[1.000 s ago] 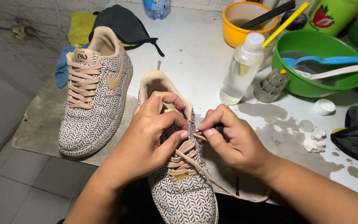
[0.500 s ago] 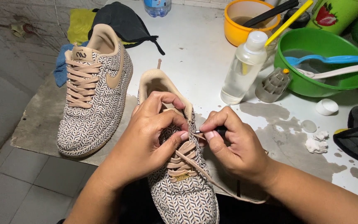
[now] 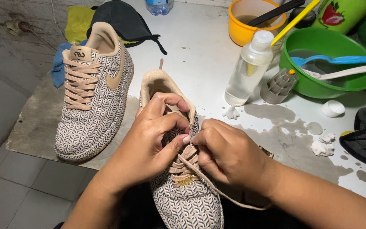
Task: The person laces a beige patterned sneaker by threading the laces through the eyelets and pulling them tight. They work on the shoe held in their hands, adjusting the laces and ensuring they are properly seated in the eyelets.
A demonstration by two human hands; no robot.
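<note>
Now my left hand and my right hand meet over the patterned sneaker that lies just before me on the table, toe toward me. Both hands are closed in a pinch on the tan lace near the top eyelets, fingertips almost touching. My hands cover the tongue, so I cannot see that part. To my left stands the second sneaker, fully laced, well apart from my fingers. Behind are a clear plastic bottle, a green basin with a blue brush, a yellow bowl and a black cloth. Wet patches and small white crumbs lie on my right.
</note>
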